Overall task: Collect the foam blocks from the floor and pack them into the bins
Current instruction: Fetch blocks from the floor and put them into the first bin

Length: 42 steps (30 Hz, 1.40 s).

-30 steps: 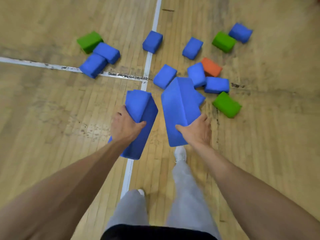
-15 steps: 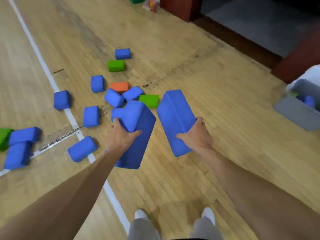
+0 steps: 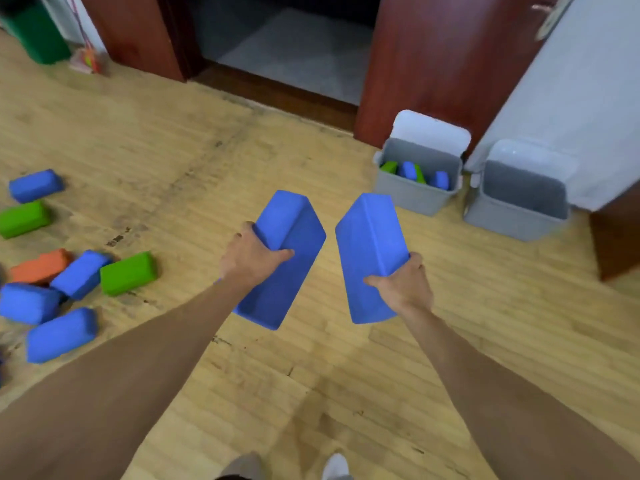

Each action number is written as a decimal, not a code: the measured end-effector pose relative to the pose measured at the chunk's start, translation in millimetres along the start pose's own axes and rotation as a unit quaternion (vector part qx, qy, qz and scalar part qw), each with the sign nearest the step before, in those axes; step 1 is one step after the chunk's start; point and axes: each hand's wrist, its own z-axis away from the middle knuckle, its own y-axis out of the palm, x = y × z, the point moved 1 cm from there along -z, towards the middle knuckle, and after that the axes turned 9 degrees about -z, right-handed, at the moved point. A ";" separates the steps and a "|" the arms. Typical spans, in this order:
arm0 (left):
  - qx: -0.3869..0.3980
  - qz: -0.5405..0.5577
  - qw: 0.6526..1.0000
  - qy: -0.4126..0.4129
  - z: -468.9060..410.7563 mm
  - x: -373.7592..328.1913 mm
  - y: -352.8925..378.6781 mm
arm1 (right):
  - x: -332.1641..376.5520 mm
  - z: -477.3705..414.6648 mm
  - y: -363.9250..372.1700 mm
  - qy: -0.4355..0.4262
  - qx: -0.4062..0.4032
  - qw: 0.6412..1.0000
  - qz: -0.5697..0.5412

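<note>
My left hand (image 3: 251,258) grips a blue foam block (image 3: 284,271) held out in front of me above the floor. My right hand (image 3: 403,284) grips a second blue foam block (image 3: 369,251) beside it. Ahead on the right stand two grey bins: the left bin (image 3: 414,195) holds several blue and green blocks, the right bin (image 3: 512,216) shows only its grey inside. Loose blocks lie on the floor at the left: a green block (image 3: 127,273), an orange block (image 3: 40,266) and several blue ones (image 3: 60,336).
A dark red door frame (image 3: 433,64) and an open doorway (image 3: 287,53) lie behind the bins. A white panel (image 3: 581,109) rises at the right. A green container (image 3: 34,32) stands at the far left. My shoes (image 3: 334,467) show at the bottom edge.
My view has swung right, away from the block pile toward the bins, which are now nearer and ahead. Both hands keep hold of their blue blocks.
</note>
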 end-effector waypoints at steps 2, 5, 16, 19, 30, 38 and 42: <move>0.000 0.004 1.000 0.016 -19.4 -36.6 18.8 | -0.4 -37.7 -19.0 0.012 -0.009 1.000 -0.014; 0.011 0.056 0.998 0.017 -59.0 -80.0 48.1 | 5.9 -96.9 -31.8 -0.001 -0.013 1.000 0.003; 0.109 0.047 0.992 0.047 -302.2 -235.9 94.2 | 61.8 -329.9 -41.2 0.074 -0.050 0.996 -0.005; 0.116 0.017 0.989 0.085 -354.2 -299.7 101.8 | 70.3 -390.9 -62.4 0.092 -0.073 0.993 -0.017; 0.149 -0.089 0.978 0.117 -526.4 -531.7 237.9 | 19.2 -673.2 -116.4 0.175 -0.091 0.979 -0.057; 0.173 -0.128 0.971 0.102 -634.7 -673.8 283.2 | 29.3 -840.9 -176.8 0.209 -0.070 0.975 -0.036; 0.175 -0.146 0.969 0.098 -699.9 -705.6 315.2 | 45.0 -916.1 -174.2 0.213 -0.054 0.975 -0.024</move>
